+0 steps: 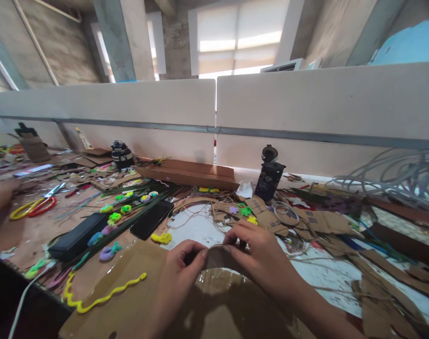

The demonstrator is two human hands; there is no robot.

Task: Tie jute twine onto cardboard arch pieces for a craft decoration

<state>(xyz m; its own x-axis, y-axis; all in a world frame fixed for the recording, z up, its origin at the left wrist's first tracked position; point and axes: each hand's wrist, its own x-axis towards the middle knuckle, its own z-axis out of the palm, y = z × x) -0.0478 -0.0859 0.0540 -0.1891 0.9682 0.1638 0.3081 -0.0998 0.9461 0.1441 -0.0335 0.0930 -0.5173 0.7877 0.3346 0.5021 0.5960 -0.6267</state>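
Note:
My left hand (181, 270) and my right hand (258, 256) meet at the front middle, each pinching the upper edge of a curved cardboard strip (219, 256). Below the strip lies a tape-covered piece of cardboard (232, 301), partly in shadow. Whether the strip is joined to that piece, I cannot tell. A wavy yellow pipe cleaner (105, 300) rests on a flat cardboard sheet (130, 273) left of my left hand. Just beyond my fingers are a yellow pipe-cleaner flower (161, 238) and a smaller yellow one (251, 220).
Scissors (41, 205), a dark case (80, 235) and a black phone (152, 220) lie to the left. A long cardboard tray (186, 174) and a black flip-top container (270, 176) stand behind. Cardboard scraps (306, 219) cover the right. Another person's blurred hand (3, 193) is at far left.

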